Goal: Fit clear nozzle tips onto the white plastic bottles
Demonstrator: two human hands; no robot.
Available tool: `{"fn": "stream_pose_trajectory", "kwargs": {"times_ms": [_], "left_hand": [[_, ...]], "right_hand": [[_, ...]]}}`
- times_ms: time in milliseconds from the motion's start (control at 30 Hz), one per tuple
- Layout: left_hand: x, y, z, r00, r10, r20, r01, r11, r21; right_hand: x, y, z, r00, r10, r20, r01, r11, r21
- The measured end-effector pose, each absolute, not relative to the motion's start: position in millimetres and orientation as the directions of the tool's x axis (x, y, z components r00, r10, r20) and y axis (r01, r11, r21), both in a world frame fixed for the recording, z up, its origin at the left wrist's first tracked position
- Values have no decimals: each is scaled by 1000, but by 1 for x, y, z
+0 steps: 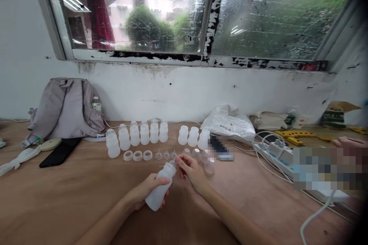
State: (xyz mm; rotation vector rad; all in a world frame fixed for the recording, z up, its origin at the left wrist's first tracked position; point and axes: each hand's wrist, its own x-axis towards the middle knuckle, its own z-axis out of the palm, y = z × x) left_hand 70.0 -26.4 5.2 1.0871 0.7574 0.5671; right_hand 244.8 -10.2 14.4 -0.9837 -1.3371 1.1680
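My left hand (155,187) is wrapped round a frosted white baby bottle (159,192), tilted with its top toward the right. At the bottle's mouth, my right hand (188,168) pinches a small clear teat (173,163), partly hidden by the fingers. Just beyond lie loose clear teats (158,154) in a short row. To their left are three white collar rings (138,155). Several clear dome caps (196,154) sit right of the teats, one nearer me. Three uncapped bottles (193,136) stand behind them. Several capped bottles (135,134) form a row at the back left.
A grey backpack (67,107) leans on the wall at left, near a black phone (60,153). At right are a bubble-wrap bag (228,122), a dark phone-like object (220,147), a power strip (278,157) with cables, and another person's hand (349,141).
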Motion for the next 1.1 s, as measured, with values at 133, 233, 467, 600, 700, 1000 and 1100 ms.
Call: {"fn": "stream_pose_trajectory", "kwargs": {"times_ms": [133, 233, 467, 600, 700, 1000, 1100], "left_hand": [[69, -26, 5, 651, 707, -276, -15, 376, 927], [67, -26, 9, 635, 728, -259, -65, 384, 921], [67, -16, 13, 388, 916, -105, -344, 249, 905], [62, -8, 11, 269, 963, -31, -346, 127, 930], [58, -4, 8, 186, 982, 1, -314, 58, 948], [61, 0, -4, 188, 956, 225, -29, -224, 974], [60, 2, -5, 92, 939, 331, 36, -336, 941]], "right_hand": [[250, -6, 15, -83, 979, 185, -83, 178, -981], [259, -1, 16, 16, 977, 214, -99, 214, -972], [264, -3, 8, -74, 880, 470, 568, 425, -705], [254, -10, 2, -253, 867, 430, 651, 481, -587], [249, -12, 9, -241, 845, 478, 617, 513, -596], [231, 6, 60, -393, 729, 560, 627, 658, -417], [235, 19, 74, -402, 738, 542, 671, 640, -375]]}}
